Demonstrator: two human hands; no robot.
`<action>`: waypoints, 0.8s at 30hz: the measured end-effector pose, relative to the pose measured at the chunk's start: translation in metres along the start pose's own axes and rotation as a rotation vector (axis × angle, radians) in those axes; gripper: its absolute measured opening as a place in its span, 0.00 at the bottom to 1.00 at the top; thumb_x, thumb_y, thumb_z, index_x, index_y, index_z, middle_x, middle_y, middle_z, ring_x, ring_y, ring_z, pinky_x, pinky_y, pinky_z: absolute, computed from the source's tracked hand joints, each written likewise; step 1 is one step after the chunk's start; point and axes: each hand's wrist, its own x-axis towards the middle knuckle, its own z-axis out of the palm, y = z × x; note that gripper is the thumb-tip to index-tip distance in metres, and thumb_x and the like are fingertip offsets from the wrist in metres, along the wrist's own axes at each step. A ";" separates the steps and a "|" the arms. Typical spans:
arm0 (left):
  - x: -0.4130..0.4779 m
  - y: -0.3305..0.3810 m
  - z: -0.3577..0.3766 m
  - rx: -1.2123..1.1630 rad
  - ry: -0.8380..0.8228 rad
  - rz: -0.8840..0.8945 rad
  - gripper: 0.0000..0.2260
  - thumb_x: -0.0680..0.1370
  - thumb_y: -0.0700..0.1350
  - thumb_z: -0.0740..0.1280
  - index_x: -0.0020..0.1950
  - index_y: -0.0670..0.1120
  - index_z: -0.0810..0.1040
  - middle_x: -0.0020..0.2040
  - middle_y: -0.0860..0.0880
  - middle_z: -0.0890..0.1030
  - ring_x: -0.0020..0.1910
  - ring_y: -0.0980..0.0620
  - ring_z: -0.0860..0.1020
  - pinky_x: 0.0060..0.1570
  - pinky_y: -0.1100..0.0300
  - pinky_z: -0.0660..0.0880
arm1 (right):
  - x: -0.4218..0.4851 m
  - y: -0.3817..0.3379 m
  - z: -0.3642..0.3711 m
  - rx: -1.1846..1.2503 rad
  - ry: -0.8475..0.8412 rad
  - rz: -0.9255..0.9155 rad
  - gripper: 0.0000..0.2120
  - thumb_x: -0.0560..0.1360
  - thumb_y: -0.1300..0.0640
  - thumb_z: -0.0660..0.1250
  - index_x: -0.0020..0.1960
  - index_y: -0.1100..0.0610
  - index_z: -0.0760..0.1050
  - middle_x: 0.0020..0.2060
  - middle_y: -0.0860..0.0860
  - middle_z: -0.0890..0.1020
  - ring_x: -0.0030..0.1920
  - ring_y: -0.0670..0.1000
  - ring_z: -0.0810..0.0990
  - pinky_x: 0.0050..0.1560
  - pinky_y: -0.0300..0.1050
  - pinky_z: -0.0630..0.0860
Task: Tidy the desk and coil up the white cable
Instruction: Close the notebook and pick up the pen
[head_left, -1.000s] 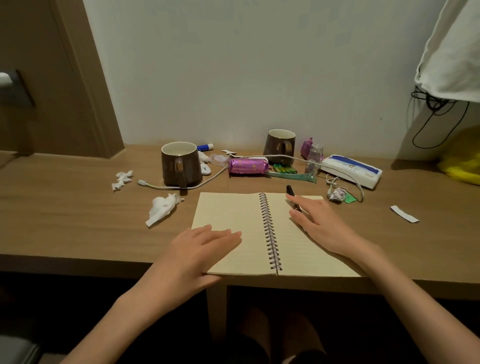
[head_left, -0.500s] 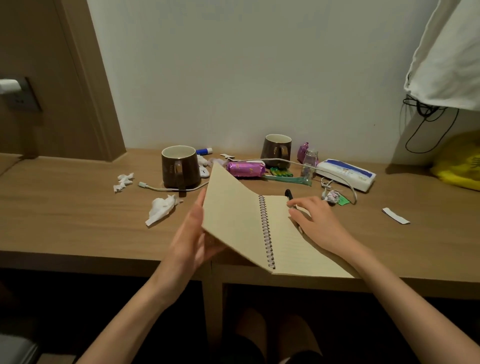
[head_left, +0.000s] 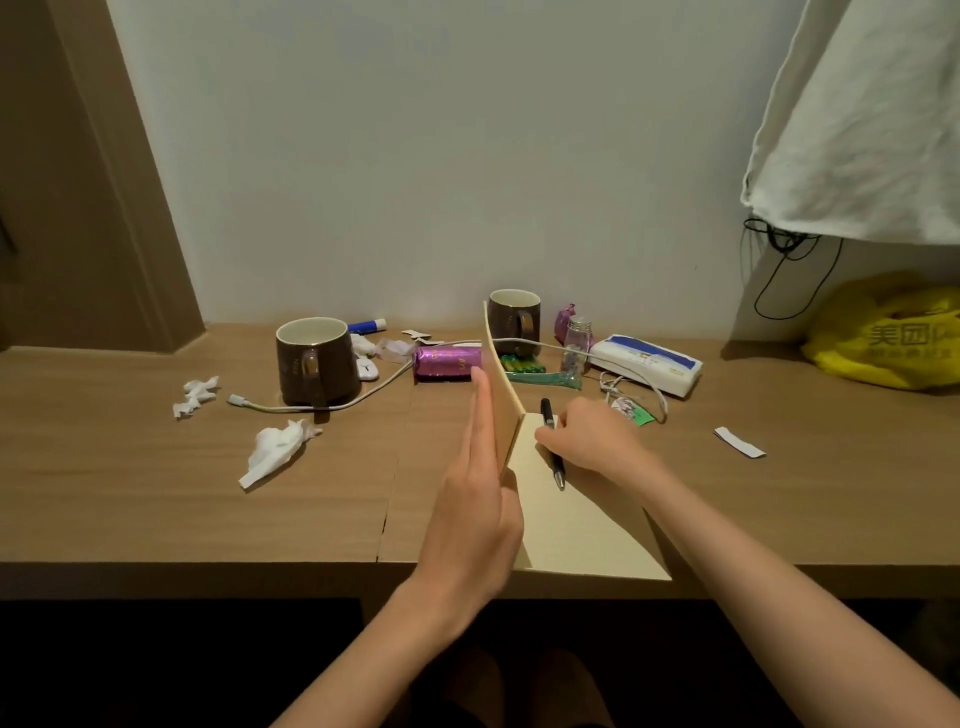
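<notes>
Desk (head_left: 156, 493) cluttered; notebook (head_left: 571, 530) half shut. Left grip (head_left: 467, 519), fingers straight, pushes the cover over; right grip (head_left: 592, 441) curls on the page. Behind, white cable (head_left: 363, 397) sprawls uncoiled. Pen (head_left: 556, 462) under right fingers (hold unclear): pull it clear before closing.

Print on the yellow bag only

The yellow bag (head_left: 883, 338) at the right end of the worktop bears pale Chinese characters, "美团", with a smaller line beneath too faint to read. Marks on the near mug (head_left: 311, 364), the purple packet (head_left: 447, 362) and the tissue pack (head_left: 644, 364) are illegible.
</notes>
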 end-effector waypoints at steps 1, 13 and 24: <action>0.001 0.002 0.002 0.026 0.028 0.026 0.39 0.77 0.32 0.57 0.74 0.58 0.35 0.78 0.53 0.51 0.70 0.52 0.66 0.64 0.71 0.66 | 0.000 0.001 0.001 -0.003 0.014 0.006 0.15 0.74 0.44 0.63 0.41 0.56 0.77 0.34 0.50 0.79 0.38 0.49 0.80 0.41 0.44 0.79; 0.008 0.004 0.029 0.155 -0.009 0.255 0.45 0.74 0.31 0.58 0.73 0.61 0.31 0.76 0.64 0.40 0.76 0.58 0.48 0.73 0.62 0.55 | -0.014 0.035 -0.014 0.110 0.042 0.011 0.19 0.78 0.44 0.59 0.43 0.57 0.78 0.35 0.54 0.80 0.35 0.48 0.77 0.38 0.41 0.75; 0.020 0.006 0.059 0.537 -0.542 0.194 0.31 0.79 0.55 0.54 0.76 0.57 0.39 0.78 0.57 0.41 0.77 0.53 0.41 0.74 0.49 0.40 | -0.058 0.083 -0.041 1.147 -0.080 0.238 0.18 0.83 0.48 0.52 0.63 0.58 0.72 0.52 0.55 0.81 0.46 0.50 0.83 0.34 0.37 0.78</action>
